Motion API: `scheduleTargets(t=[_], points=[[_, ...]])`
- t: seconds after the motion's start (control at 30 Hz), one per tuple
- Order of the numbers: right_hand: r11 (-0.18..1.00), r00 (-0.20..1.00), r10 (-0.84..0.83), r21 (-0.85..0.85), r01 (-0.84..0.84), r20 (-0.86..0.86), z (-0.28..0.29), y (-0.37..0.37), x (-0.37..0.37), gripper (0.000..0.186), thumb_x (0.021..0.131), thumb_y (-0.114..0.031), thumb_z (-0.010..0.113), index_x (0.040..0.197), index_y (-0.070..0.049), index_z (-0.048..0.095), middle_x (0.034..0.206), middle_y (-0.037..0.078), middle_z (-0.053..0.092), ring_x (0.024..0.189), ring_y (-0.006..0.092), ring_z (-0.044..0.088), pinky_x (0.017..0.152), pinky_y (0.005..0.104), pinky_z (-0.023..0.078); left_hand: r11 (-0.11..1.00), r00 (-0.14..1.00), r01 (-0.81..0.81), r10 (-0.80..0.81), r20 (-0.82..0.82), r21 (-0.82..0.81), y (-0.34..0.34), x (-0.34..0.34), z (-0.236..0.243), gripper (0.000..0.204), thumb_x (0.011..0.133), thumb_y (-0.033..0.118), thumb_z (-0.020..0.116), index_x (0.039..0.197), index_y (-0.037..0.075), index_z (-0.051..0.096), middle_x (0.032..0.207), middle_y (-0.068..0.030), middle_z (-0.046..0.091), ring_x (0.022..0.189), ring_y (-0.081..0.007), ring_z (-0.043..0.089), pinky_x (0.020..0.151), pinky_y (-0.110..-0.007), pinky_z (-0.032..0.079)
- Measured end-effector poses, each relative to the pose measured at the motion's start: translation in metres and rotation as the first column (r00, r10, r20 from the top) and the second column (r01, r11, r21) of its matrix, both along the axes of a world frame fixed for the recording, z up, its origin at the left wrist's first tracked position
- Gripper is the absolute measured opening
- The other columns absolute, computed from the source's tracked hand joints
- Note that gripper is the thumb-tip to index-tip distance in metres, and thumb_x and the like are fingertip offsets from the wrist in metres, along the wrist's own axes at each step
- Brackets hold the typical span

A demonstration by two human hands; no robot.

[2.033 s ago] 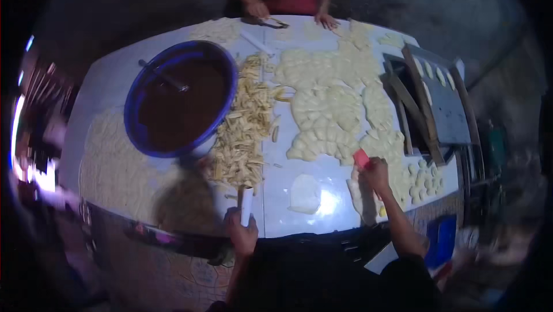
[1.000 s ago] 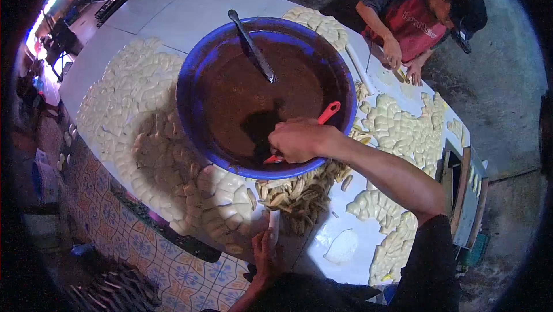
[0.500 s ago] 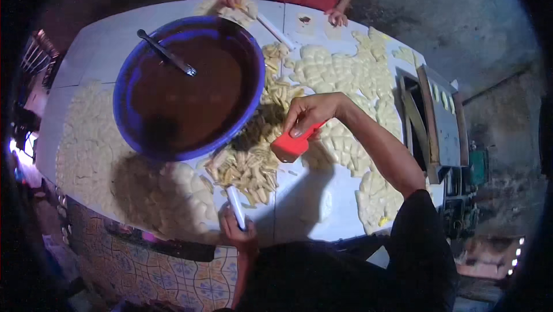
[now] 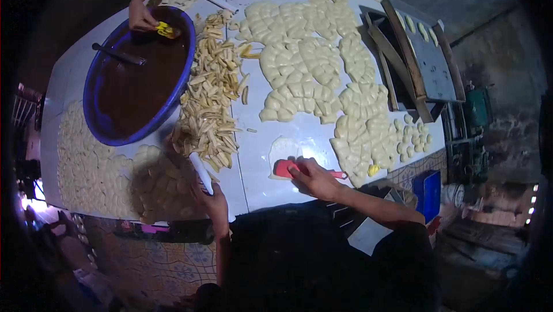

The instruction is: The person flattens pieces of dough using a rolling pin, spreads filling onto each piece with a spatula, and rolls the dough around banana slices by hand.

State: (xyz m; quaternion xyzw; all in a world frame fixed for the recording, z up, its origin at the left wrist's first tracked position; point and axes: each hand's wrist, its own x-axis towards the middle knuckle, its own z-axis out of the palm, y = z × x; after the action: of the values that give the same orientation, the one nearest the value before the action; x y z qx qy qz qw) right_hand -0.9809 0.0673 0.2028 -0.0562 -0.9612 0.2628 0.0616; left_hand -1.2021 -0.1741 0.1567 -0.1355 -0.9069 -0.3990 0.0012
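My right hand (image 4: 314, 178) grips a red spatula (image 4: 286, 168) by its handle. The spatula's blade lies against a thin flat sheet of dough (image 4: 284, 146) on the white table near its front edge. My left hand (image 4: 211, 195) is closed around the lower end of a white rolling pin (image 4: 201, 172), whose far end points at a heap of sliced banana pieces (image 4: 210, 104). Shadow dims part of that hand. A large blue basin (image 4: 183, 76) of smooth brown paste (image 4: 141, 90) stands left of the bananas, with a dark-handled utensil (image 4: 120, 55) in it.
Pale dough pieces (image 4: 299, 61) cover the right side, and more dough (image 4: 86, 156) lies left. A co-worker's hand (image 4: 141, 17) holds a yellow scraper (image 4: 167, 29) over the basin. Another rolling pin (image 4: 218, 2) lies beyond. Trays (image 4: 423, 53) are stacked at the right edge.
My right hand with the red spatula has come down from above the bananas to the dough sheet. The view has shifted. The co-worker's hand has moved to the basin with a yellow scraper.
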Motion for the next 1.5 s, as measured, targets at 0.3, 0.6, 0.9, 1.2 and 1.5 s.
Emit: scheduleTargets(t=[0.3,0.6,0.9,1.2,1.5], points=[[0.983,0.943,-0.178,0.082,0.162,0.282,0.031,-0.006,0.040,0.046,0.088,-0.020,0.067,0.131,-0.005,0.056,0.133,0.015,0.053,0.105,0.0350,0.061,0.081,0.0447,0.058,0.998,0.970,0.054,-0.049,-0.237,0.015,0.003,-0.010,-0.008,0.052,0.080,-0.001,0.068,0.130,-0.003,0.055,0.117,-0.0233,0.059,0.108,-0.0430,0.059,0.092,-0.050,0.049],[0.555,0.731,-0.668,-0.560,0.615,0.140,0.031,0.120,0.026,0.049,0.096,-0.018,0.064,0.138,0.005,0.055,0.099,0.014,0.072,0.085,0.0184,0.066,0.077,0.0344,0.053,0.997,0.998,-0.027,0.031,-0.055,0.076,0.007,-0.007,-0.002,0.057,0.079,0.001,0.067,0.134,-0.003,0.053,0.117,-0.0224,0.058,0.108,-0.0416,0.056,0.093,-0.050,0.046],[0.778,0.877,-0.479,-0.478,0.408,-0.031,-0.003,0.072,-0.177,0.018,0.088,-0.015,0.068,0.090,0.003,0.072,0.085,0.020,0.073,0.073,0.0269,0.072,0.069,0.0364,0.056,0.997,0.934,-0.004,0.029,-0.357,0.071,0.019,-0.004,0.022,0.061,0.075,-0.009,0.067,0.134,-0.003,0.052,0.124,-0.0226,0.057,0.113,-0.0386,0.057,0.095,-0.048,0.046],[0.818,0.932,-0.359,-0.464,0.340,0.050,0.044,0.042,-0.205,0.026,0.082,-0.013,0.072,0.105,0.000,0.076,0.094,0.020,0.075,0.083,0.0375,0.071,0.076,0.0395,0.056,0.971,0.967,0.089,-0.031,-0.254,0.222,0.028,0.008,0.064,0.034,0.082,-0.005,0.065,0.116,-0.002,0.061,0.112,-0.0201,0.063,0.110,-0.0353,0.059,0.098,-0.043,0.047],[0.931,0.968,-0.230,-0.311,0.190,-0.098,-0.014,0.047,-0.063,0.020,0.076,-0.003,0.066,0.094,-0.005,0.074,0.089,0.013,0.069,0.089,0.0351,0.062,0.082,0.0443,0.051,0.694,0.704,0.711,-0.699,-0.126,0.117,0.112,0.018,0.047,0.024,0.086,0.005,0.069,0.110,0.005,0.071,0.104,-0.0139,0.066,0.103,-0.0348,0.059,0.093,-0.044,0.047]])
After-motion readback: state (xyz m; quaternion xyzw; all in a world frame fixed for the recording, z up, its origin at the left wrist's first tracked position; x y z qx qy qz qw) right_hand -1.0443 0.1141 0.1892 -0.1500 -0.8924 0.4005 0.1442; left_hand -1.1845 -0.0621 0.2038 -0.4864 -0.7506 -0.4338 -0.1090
